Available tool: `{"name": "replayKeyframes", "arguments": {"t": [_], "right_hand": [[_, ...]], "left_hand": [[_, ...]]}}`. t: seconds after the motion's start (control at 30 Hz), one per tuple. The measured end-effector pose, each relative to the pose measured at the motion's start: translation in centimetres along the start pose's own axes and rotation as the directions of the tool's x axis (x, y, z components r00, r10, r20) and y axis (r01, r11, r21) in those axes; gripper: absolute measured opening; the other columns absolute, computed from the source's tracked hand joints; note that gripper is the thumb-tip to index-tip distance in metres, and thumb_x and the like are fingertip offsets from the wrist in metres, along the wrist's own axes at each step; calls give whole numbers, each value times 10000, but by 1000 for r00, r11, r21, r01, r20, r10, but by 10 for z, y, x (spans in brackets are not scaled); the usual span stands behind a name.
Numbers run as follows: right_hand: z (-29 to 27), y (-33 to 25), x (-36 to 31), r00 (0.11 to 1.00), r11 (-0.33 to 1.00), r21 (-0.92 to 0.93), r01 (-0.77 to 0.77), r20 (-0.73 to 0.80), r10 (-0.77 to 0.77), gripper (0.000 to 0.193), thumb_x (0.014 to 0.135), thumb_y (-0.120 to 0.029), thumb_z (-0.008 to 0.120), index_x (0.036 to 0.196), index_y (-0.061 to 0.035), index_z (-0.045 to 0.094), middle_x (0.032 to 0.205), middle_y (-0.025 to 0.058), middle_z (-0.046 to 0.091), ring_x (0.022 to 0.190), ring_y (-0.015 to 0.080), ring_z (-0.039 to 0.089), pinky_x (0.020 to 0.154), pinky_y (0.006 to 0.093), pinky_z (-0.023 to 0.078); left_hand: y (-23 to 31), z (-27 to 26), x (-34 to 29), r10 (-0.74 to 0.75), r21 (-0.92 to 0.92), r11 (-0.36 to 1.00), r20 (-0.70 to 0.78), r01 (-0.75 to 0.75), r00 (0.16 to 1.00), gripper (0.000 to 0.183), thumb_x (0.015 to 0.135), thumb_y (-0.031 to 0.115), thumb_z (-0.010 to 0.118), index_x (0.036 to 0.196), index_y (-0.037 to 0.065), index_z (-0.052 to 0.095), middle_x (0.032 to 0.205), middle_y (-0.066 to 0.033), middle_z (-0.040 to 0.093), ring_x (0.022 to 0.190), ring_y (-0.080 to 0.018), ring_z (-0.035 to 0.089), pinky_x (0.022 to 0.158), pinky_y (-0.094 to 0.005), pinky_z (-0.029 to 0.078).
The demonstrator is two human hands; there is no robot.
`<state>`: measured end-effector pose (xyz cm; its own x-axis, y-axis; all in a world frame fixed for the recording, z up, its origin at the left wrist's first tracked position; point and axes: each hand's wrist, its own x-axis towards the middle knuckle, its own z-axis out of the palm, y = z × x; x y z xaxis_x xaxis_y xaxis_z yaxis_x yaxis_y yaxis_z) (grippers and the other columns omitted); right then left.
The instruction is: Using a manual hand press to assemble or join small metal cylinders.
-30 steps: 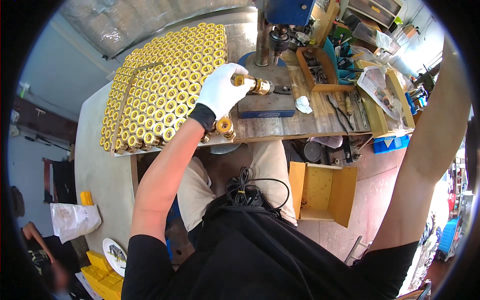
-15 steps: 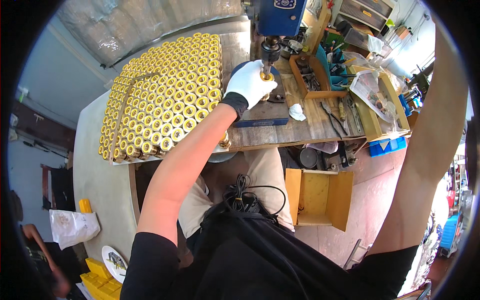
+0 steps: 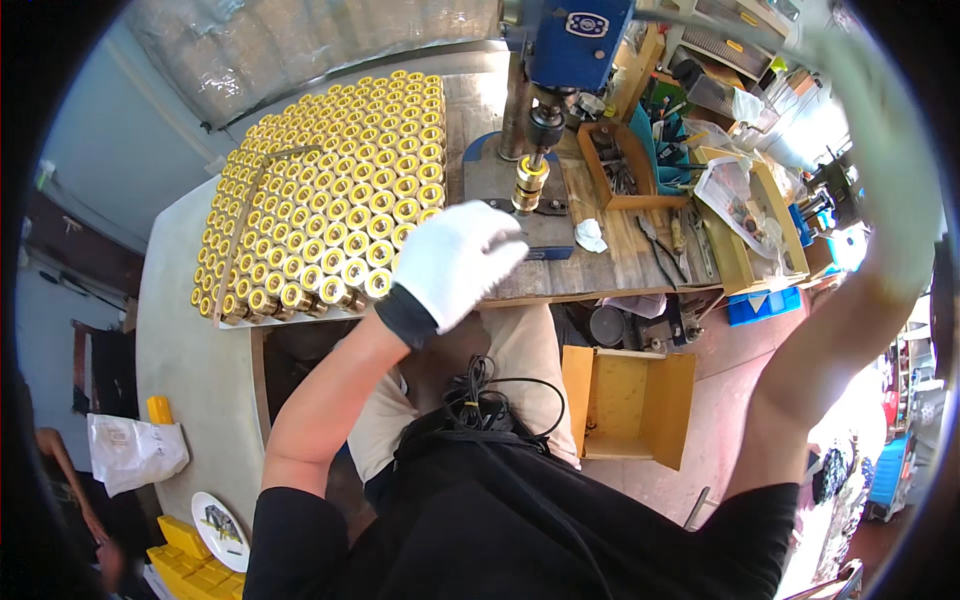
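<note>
Light from the workshop falls, in the head view, on a short, ribbed, gold-coloured metal fitting [image 3: 528, 188] that stands under the black cylindrical chuck [image 3: 546, 122] of a blue-headed bench press [image 3: 575, 45]. The slim steel tool below the chuck reaches the fitting's ringed top; whether it touches the inside cannot be told. The left hand [image 3: 455, 260], in a white knit glove with a black cuff [image 3: 405, 315], is empty, its fingers loosely spread and slightly bent, near the front of the grey metal base [image 3: 485, 178] and apart from the fitting. The right hand [image 3: 862, 90] is a pale blur at the upper right, near the outer end of a grey metal lever [image 3: 690, 20]; its grip cannot be told. To the left, a dense block of matching yellow-ringed fittings [image 3: 340, 180] stands in rows, while a crumpled white tissue [image 3: 590, 235] and dark-handled pliers [image 3: 660, 245] lie to the right of the base. As a judgement, working well here calls for the fitting to sit squarely and centred beneath the tool, since a lean would load one side of its ring. Steady, even effort at the lever seems wise, with the loose glove kept well away from the chuck and the tissue clear of the base.
</note>
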<state>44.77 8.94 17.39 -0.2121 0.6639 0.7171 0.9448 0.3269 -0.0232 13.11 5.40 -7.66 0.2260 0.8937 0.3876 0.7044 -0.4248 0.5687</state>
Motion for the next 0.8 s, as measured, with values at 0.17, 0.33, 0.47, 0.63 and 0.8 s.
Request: {"name": "replayKeyframes", "arguments": {"t": [0.17,0.33,0.47,0.63,0.8], "right_hand": [[86,-37,-123,933,982,70,-177,330,145,499,1025,-240,615,1506,-109,594,1148,259,726,1041,457,706,903,458,554],[77,15,-108,929,988,99,-121,361,78,530,1004,-302,672,1498,-125,601,1119,227,748,1007,421,723,888,445,556],[114,-15,-108,920,979,120,-165,375,110,537,990,-336,697,1484,-142,611,1109,210,755,998,396,731,876,440,560],[167,-68,-116,904,957,182,-226,406,136,547,974,-379,728,1466,-163,624,1097,188,763,987,363,740,861,433,564],[164,-49,-107,900,943,141,-302,368,233,558,957,-421,759,1448,-184,638,1084,166,771,977,331,750,846,426,569]], "left_hand": [[74,10,13,431,9,902,-49,-431,901,240,870,263,787,1025,91,725,917,-109,676,860,-347,683,793,-442,558],[188,24,81,694,76,691,-348,-719,630,461,811,513,793,1013,100,755,927,-74,696,1005,-265,670,944,-474,495],[196,45,112,632,144,767,-6,-625,775,602,844,715,679,897,130,812,899,-71,736,930,-269,683,925,-459,478],[139,86,118,598,198,772,94,-604,796,640,893,756,606,876,163,846,869,-46,771,917,-272,716,875,-451,482],[142,101,110,666,146,741,-32,-655,746,553,856,658,675,854,124,818,875,-59,752,944,-279,692,919,-442,477]]}}
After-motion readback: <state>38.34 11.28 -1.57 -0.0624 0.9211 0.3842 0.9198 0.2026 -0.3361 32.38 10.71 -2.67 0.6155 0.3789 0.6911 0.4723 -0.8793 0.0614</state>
